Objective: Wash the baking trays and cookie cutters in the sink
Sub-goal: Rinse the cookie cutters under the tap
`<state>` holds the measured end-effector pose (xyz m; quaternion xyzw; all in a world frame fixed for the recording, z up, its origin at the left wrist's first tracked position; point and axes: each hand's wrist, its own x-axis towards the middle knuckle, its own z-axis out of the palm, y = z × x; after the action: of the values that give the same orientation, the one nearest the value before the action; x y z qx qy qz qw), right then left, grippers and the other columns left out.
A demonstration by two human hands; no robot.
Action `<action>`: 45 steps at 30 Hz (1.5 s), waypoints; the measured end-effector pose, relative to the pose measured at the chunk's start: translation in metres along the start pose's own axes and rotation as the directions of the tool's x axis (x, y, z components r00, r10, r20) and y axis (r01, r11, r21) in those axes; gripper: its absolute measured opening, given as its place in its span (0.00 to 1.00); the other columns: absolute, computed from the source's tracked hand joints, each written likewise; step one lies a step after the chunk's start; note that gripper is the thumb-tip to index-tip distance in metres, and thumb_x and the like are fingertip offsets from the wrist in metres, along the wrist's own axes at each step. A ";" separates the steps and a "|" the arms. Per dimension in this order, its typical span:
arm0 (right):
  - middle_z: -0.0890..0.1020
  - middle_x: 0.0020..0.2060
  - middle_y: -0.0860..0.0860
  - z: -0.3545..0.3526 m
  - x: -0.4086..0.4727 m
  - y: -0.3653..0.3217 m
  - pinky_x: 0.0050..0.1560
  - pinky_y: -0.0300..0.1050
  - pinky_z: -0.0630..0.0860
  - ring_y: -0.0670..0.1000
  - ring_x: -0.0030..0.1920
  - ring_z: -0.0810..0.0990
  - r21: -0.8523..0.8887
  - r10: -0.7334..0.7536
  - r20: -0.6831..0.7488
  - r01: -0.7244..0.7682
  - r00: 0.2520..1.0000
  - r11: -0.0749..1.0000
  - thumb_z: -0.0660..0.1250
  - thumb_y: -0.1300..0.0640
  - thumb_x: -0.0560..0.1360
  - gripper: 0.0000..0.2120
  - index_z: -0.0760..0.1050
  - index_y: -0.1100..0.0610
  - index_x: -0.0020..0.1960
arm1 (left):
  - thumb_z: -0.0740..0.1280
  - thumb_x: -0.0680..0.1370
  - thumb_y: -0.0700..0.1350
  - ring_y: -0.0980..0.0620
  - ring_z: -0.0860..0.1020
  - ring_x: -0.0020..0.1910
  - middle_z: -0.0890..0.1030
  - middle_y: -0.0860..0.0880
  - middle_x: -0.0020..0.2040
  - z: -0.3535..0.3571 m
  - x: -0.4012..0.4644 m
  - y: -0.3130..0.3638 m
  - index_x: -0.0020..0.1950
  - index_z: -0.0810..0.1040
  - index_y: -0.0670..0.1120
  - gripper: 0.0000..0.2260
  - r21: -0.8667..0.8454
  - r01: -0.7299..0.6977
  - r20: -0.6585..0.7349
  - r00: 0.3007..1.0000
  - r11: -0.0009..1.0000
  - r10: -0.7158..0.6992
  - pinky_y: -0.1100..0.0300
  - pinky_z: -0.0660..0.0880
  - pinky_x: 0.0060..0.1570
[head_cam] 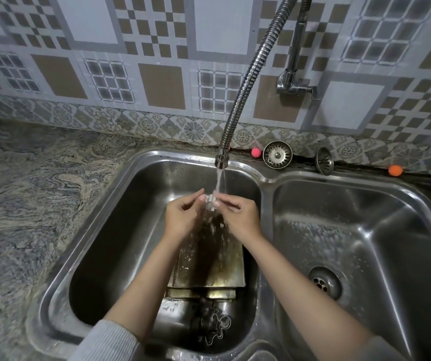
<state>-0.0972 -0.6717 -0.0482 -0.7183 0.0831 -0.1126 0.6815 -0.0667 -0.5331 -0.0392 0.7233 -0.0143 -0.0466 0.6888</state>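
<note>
A: Why are both hands so close together under the tap [221, 162]?

B: The left hand [183, 214] and right hand [237, 214] pinch a small cookie cutter [210, 200] from either side, likely so the stream rinses straight through it.

A: And the baking trays [209, 267]?

B: Stacked in the left sink [99, 230], below the hands, catching the runoff. More cutters [215, 328] lie at the near end, probably waiting their turn.

Small metal cookie cutter [210, 201] under running water, above baking trays [210, 267] stacked flat in left sink basin [99, 256]; more cutters [213, 325] nr trays' front edge.
</note>
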 end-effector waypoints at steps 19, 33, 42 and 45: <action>0.84 0.50 0.53 -0.025 0.003 0.002 0.55 0.48 0.79 0.51 0.51 0.84 0.030 0.004 0.010 -0.004 1.000 1.000 0.70 0.66 0.73 0.13 0.81 0.56 0.56 | 0.68 0.77 0.44 0.56 0.78 0.29 0.83 0.53 0.32 0.021 0.002 0.007 0.52 0.84 0.46 0.07 0.002 0.038 0.083 0.996 0.999 -0.038 0.65 0.72 0.28; 0.84 0.51 0.51 -0.003 0.003 -0.010 0.56 0.45 0.78 0.48 0.52 0.83 0.012 -0.054 0.058 0.054 0.997 0.998 0.70 0.66 0.74 0.12 0.81 0.57 0.56 | 0.69 0.76 0.41 0.44 0.82 0.47 0.83 0.38 0.50 -0.003 -0.001 0.017 0.58 0.80 0.38 0.12 -0.031 -0.003 -0.001 1.000 1.000 0.003 0.62 0.80 0.40; 0.84 0.48 0.49 -0.031 0.003 -0.033 0.49 0.35 0.79 0.41 0.45 0.83 -0.010 -0.115 0.008 0.115 0.993 0.993 0.69 0.69 0.73 0.13 0.80 0.59 0.56 | 0.68 0.76 0.40 0.54 0.83 0.42 0.85 0.51 0.42 0.017 -0.003 0.038 0.57 0.81 0.39 0.10 -0.066 -0.071 0.090 0.993 0.995 0.077 0.62 0.80 0.40; 0.84 0.47 0.48 -0.036 0.002 -0.035 0.48 0.33 0.77 0.41 0.45 0.83 -0.034 -0.114 -0.003 0.114 0.993 0.993 0.70 0.68 0.73 0.13 0.80 0.59 0.56 | 0.69 0.76 0.42 0.52 0.82 0.38 0.85 0.53 0.36 0.022 -0.004 0.040 0.53 0.83 0.46 0.07 -0.057 -0.059 0.085 0.994 0.997 0.064 0.56 0.81 0.37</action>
<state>-0.1061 -0.7047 -0.0117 -0.7331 0.0453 -0.1517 0.6614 -0.0713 -0.5568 -0.0001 0.7007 -0.0651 -0.0571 0.7082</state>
